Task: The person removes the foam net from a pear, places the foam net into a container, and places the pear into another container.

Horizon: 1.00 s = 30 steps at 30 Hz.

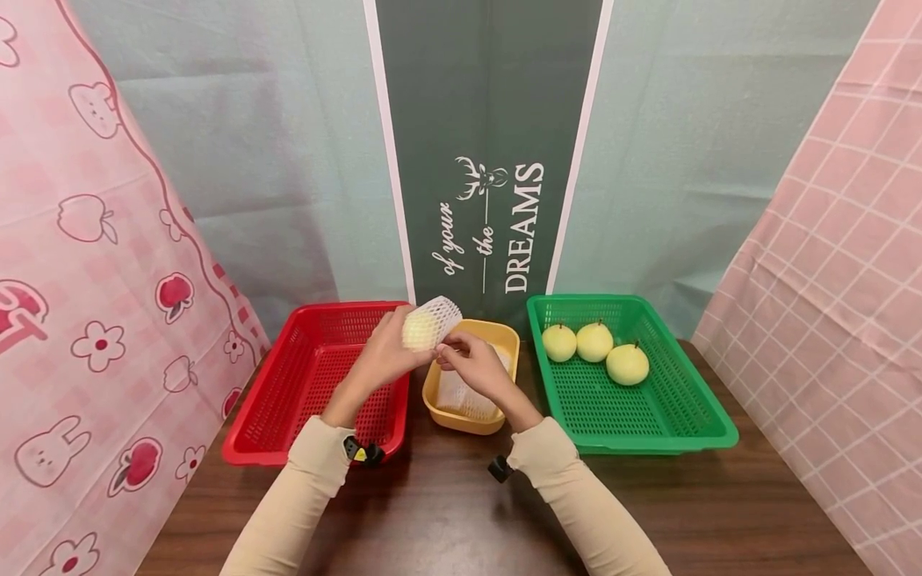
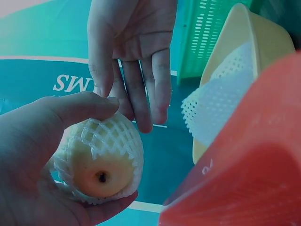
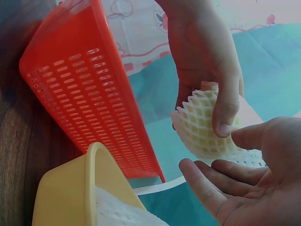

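My left hand (image 1: 382, 348) holds a pale yellow pear (image 2: 101, 174) with its thumb and fingers round it. A white foam net sleeve (image 3: 207, 125) covers much of the pear, and the loose end extends past it in the head view. One end of the fruit, with a dark spot, shows bare in the left wrist view. Close beside the sleeve is my right hand (image 1: 475, 364), its fingers fairly straight and its thumb near the left thumb. Whether the right fingertips touch the net is hard to tell. Both hands are above the yellow basket (image 1: 467, 424).
White foam nets (image 1: 461, 396) lie in the yellow basket. On its left stands a red basket (image 1: 248, 428) with slotted walls. To the right, a green basket (image 1: 691, 408) contains three pears (image 1: 594, 342). Everything stands on a dark wooden table (image 1: 446, 504) before hanging cloths.
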Available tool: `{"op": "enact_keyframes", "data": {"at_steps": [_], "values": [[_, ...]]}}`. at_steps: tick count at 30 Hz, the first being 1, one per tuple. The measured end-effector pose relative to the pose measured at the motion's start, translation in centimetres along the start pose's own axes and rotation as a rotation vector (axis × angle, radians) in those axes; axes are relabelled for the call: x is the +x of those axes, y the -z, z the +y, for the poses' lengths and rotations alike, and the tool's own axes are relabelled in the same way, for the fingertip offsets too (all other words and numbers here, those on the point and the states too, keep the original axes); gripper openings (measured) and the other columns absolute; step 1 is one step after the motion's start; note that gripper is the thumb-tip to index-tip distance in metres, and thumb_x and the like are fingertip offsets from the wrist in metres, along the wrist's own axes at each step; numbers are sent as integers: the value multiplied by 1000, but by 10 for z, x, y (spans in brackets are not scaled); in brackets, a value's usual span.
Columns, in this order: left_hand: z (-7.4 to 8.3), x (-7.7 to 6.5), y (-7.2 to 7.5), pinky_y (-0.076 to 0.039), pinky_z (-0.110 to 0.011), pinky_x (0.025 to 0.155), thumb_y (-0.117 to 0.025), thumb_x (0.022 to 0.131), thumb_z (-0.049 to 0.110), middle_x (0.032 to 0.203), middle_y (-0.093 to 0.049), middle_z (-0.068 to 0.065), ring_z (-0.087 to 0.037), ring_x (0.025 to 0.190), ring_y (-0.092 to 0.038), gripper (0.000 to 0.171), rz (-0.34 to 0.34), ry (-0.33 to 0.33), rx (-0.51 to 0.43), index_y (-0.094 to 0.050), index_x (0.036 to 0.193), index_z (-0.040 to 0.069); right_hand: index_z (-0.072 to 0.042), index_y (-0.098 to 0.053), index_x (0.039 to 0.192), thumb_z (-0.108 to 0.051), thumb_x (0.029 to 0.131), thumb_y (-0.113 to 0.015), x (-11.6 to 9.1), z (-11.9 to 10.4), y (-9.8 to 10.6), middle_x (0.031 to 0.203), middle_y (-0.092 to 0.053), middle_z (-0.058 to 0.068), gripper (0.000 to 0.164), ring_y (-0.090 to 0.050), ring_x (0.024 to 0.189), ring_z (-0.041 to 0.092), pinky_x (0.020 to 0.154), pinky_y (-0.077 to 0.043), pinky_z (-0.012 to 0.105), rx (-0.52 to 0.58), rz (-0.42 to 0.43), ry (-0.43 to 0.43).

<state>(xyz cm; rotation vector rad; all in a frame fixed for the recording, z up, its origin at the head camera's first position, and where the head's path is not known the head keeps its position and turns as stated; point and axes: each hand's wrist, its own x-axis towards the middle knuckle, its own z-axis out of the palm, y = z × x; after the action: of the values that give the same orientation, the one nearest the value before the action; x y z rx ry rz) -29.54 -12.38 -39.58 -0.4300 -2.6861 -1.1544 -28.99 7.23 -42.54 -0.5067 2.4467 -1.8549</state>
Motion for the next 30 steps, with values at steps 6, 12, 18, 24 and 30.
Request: {"op": "enact_keyframes", "data": {"at_steps": [6,12,18,24,30], "values": [[8,-2,-4,-55,-53,98,-88,81,41,137,-60,-15,-31,121,-57,85,7,7,-40,-50,151,11,7,-64,129,-17,107,-64,-4,-2,6,119,-74,25,33,-77,106,41,95,-61,52,11,21,1],[11,-3,-10,-56,-51,98,-90,80,37,137,-60,-12,-30,121,-57,84,8,15,-63,-50,151,13,3,-66,129,-20,107,-65,-6,1,12,117,-76,22,33,-80,100,34,92,-64,42,7,56,-5],[17,-6,-13,-58,-49,96,-90,81,33,136,-60,-10,-28,119,-58,83,15,19,-102,-50,151,15,5,-64,131,-18,107,-65,-11,1,18,119,-74,26,33,-78,104,39,92,-63,42,66,74,24],[23,-9,-16,-59,-49,96,-90,80,33,138,-60,-9,-28,119,-60,85,26,32,-136,-48,153,16,5,-62,133,-17,107,-65,-17,1,25,123,-72,27,35,-77,108,39,94,-63,41,88,67,50],[26,-12,-20,-58,-50,98,-91,80,37,137,-62,-8,-27,118,-62,86,51,21,-204,-50,152,15,3,-61,137,-15,106,-66,-21,4,30,131,-69,26,37,-75,112,40,95,-62,40,104,59,65]]}}
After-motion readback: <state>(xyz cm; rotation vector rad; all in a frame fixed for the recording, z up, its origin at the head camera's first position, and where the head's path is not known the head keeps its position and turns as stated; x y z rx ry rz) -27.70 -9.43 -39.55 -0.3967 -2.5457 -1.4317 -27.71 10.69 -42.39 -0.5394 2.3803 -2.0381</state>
